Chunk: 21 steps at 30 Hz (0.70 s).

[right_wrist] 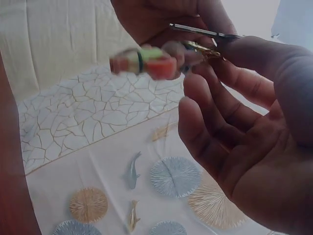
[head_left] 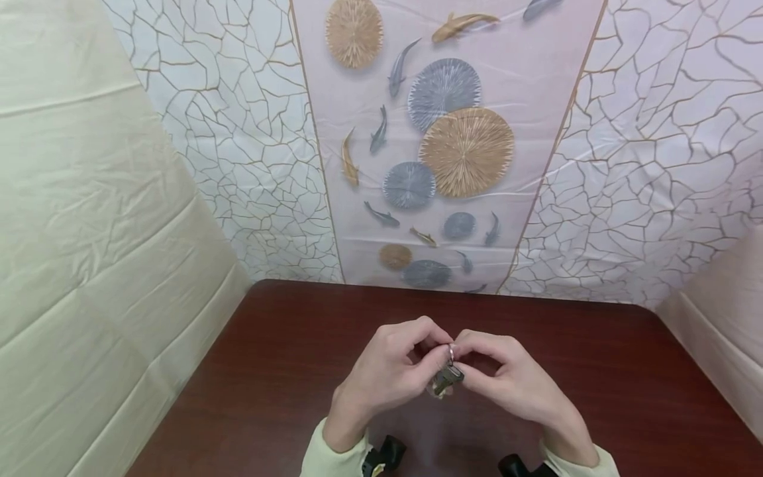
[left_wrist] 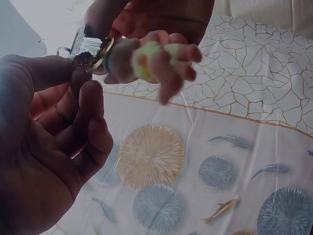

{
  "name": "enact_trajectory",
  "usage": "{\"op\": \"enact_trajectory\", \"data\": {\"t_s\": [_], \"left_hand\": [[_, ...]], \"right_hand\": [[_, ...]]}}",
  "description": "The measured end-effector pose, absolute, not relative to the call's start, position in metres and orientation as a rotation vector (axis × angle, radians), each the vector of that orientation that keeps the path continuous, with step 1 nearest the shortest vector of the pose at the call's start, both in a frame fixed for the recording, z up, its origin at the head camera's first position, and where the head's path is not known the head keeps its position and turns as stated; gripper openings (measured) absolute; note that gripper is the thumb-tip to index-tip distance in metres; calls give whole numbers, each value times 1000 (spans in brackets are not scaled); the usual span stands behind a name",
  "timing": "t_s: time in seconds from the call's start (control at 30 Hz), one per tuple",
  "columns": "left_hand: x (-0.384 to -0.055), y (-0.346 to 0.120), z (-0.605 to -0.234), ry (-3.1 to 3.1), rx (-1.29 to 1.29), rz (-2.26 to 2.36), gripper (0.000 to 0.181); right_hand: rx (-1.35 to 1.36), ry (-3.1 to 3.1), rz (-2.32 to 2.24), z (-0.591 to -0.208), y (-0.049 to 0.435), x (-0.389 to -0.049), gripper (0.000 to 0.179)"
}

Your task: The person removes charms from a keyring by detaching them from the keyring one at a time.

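Observation:
In the head view my left hand (head_left: 381, 368) and right hand (head_left: 515, 377) meet above the table, fingertips nearly touching. Between them is a small metal ring (head_left: 451, 354), pinched by thumb and fingers from both sides. A dark and gold metal piece (head_left: 448, 377) hangs below it. A small figurine charm (left_wrist: 161, 61), yellow-green and pinkish, dangles from a gold-coloured clasp (left_wrist: 103, 56) in the left wrist view. The right wrist view shows a flat, slim silver piece (right_wrist: 203, 32) beside the charm; its exact kind is unclear. Fingers partly hide the ring.
A dark reddish-brown table (head_left: 274, 371) lies beneath the hands. Behind it hangs a patterned cloth (head_left: 381, 232) with fish and round leaf designs. Cream fabric (head_left: 101, 265) walls the left side, and pale fabric (head_left: 721, 318) the right.

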<state>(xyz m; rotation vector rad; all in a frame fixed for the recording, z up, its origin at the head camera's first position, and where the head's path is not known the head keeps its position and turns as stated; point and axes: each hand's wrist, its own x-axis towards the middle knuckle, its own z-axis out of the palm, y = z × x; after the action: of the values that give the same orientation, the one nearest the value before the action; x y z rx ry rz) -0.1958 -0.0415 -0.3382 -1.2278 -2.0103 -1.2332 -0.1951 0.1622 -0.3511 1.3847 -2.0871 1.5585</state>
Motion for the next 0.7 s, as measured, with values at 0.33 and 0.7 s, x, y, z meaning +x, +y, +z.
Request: {"op": "enact_trajectory", "data": {"t_s": [0.33, 0.7], "left_hand": [[-190, -36, -337, -2090, -1271, -1347, 8], [-193, -44, -336, -2142, -1412, -1394, 11]], "right_hand": [[1397, -1922, 1445, -343, 166, -185, 37], [1320, -1864, 1186, -333, 160, -173, 27]]}}
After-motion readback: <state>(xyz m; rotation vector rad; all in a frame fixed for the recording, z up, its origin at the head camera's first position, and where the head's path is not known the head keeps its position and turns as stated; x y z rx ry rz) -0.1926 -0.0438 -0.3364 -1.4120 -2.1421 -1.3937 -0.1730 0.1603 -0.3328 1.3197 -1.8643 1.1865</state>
